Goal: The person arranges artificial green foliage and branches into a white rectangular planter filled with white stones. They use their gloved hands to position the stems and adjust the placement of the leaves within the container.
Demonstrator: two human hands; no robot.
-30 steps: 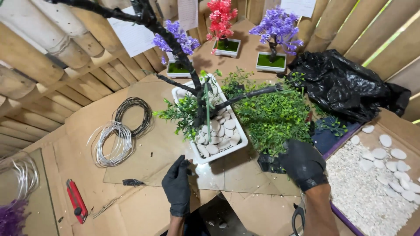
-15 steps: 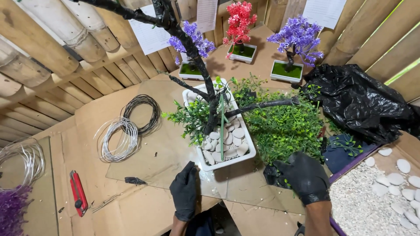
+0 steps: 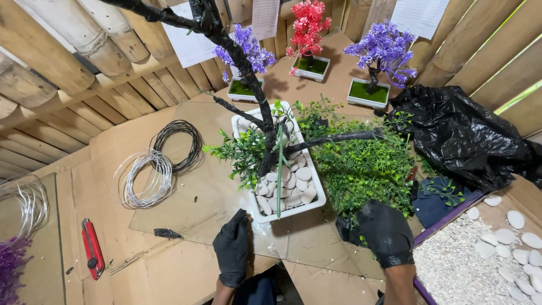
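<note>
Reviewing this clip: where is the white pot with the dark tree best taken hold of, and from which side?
Probably by the white rectangular pot at its two long walls near the close end, from the person's side. The dark tree leans up and away with branches spreading sideways, and the left hand already sits at the near corner.

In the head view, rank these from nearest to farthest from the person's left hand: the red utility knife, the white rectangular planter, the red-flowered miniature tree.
From the left hand:
1. White rectangular planter, just above the fingertips, at centre.
2. Red utility knife, off to the left on the cardboard.
3. Red-flowered miniature tree, at the far back by the wall.
</note>
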